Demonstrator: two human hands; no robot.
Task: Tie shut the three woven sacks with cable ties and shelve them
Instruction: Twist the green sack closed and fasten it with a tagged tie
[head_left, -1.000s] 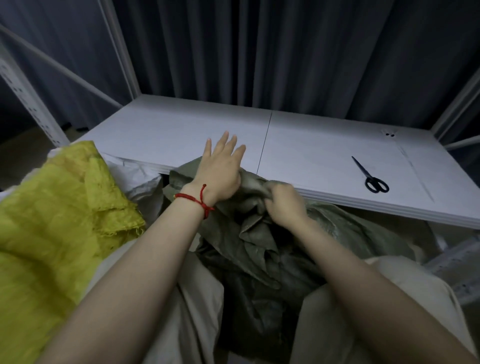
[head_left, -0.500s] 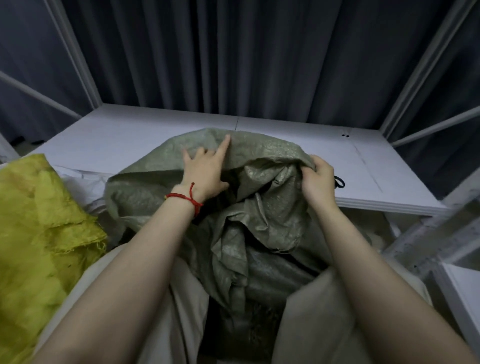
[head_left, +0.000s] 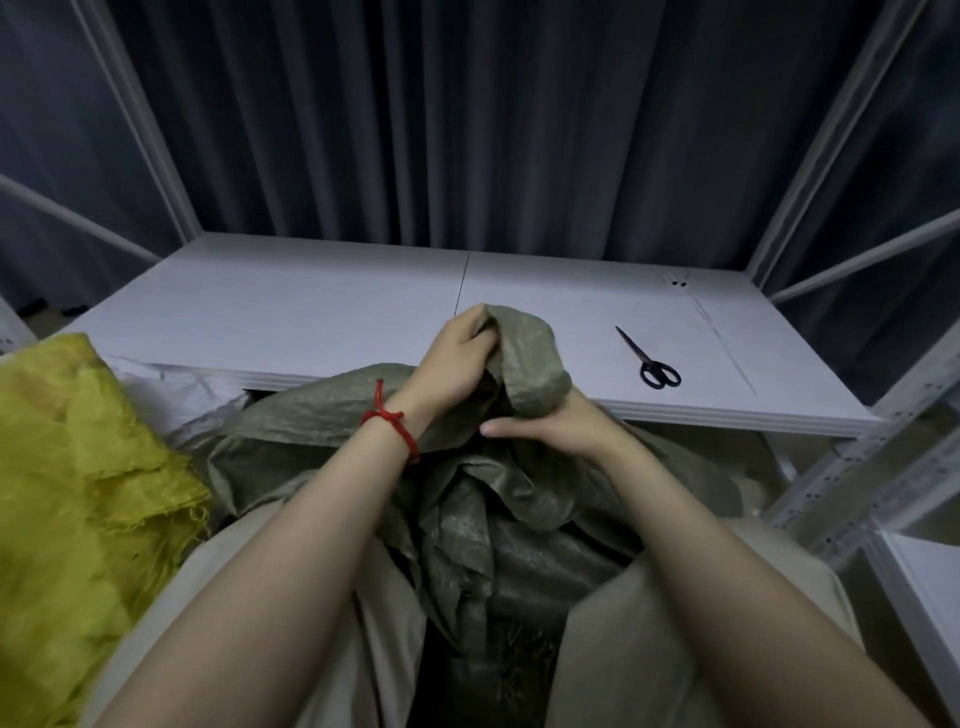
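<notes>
A grey-green woven sack (head_left: 498, 525) stands between my knees in front of the white shelf board (head_left: 291, 312). Its mouth is gathered into a bunched neck (head_left: 530, 364) that rises over the shelf's front edge. My left hand (head_left: 457, 364), with a red string at the wrist, grips the top of that neck. My right hand (head_left: 550, 428) wraps around the neck just below, thumb pointing left. A yellow woven sack (head_left: 78, 493) lies at my left, and part of a white sack (head_left: 171, 389) shows behind it. No cable tie is visible.
Black scissors (head_left: 649, 358) lie on the right part of the shelf board. White metal uprights (head_left: 810, 156) and braces frame the shelf, with a dark curtain behind. A lower shelf corner (head_left: 924, 582) sits at the right. My beige trouser legs flank the sack.
The green sack's wide-open mouth has been drawn together into a narrow neck. Both hands moved inward from its two edges and now hold it close together. The scissors are uncovered again.
</notes>
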